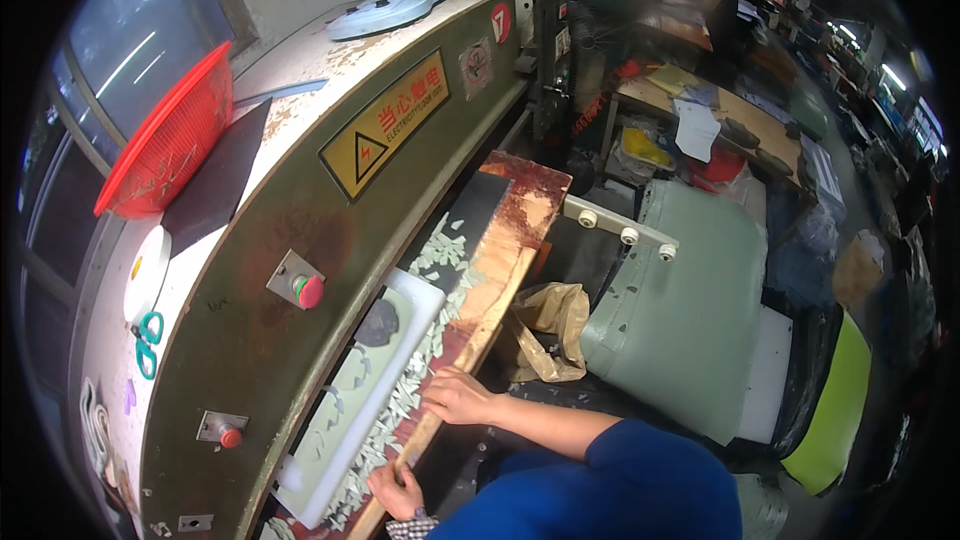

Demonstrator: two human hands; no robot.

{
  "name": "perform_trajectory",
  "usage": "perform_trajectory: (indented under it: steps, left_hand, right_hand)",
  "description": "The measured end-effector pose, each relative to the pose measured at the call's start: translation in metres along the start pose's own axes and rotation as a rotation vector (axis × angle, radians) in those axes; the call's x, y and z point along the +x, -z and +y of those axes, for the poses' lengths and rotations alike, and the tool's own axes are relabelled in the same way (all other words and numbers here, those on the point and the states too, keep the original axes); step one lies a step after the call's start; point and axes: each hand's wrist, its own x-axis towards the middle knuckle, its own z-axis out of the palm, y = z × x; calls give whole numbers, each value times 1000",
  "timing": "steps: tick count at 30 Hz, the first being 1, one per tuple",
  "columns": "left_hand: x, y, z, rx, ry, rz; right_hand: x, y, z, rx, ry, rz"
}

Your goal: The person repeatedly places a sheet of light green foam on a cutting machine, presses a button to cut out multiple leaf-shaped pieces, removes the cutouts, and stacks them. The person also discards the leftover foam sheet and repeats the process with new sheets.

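My left hand (395, 492), at a checkered cuff, is at the near end of a worn wooden board (500, 280). Its fingers are bent in at the board's edge, and what they hold, if anything, is hidden. Farther along the same edge lies my right hand (457, 397), fingers curled together beside pale green scraps (400, 395). I cannot make out anything in its grip. The scraps are strewn along the board next to a white slab (415, 298). On a pale green sheet (345, 410) with cut gaps sits a dark grey piece (377, 324).
A green machine beam (270, 200) with red push buttons (309, 290) arches over the board. On top stand a red basket (180, 140), a fan base (388, 10) and teal-handled scissors (149, 345). At the right are a brown bag (550, 330) and stacked green sheets (690, 310).
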Motion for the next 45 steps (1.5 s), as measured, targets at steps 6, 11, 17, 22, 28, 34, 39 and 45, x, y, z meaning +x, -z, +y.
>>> perform_trajectory:
  steps: [6, 11, 17, 22, 28, 34, 39, 45]
  left_hand:
    - [-23, 12, 29, -59, 70, -143]
    - [12, 13, 63, -157, -47, 62]
    - [62, -14, 74, 170, -225, -130]
    - [39, 0, 91, 126, -171, -302]
    - [40, 20, 125, -35, -153, -184]
    - [67, 0, 171, -666, 130, -209]
    - [54, -13, 165, -573, 77, -45]
    - [46, -3, 97, 35, 261, 26]
  right_hand:
    - [43, 27, 10, -186, 17, 176]
    - [35, 34, 9, -264, -123, -6]
    - [32, 58, 19, 137, -309, 201]
    - [38, 119, 43, 1423, -752, 515]
    - [-22, 119, 17, 1555, -623, 642]
    - [-65, 80, -22, 1262, -395, 254]
    - [-70, 93, -13, 1699, -704, 242]
    - [-58, 164, 84, 933, -642, 733]
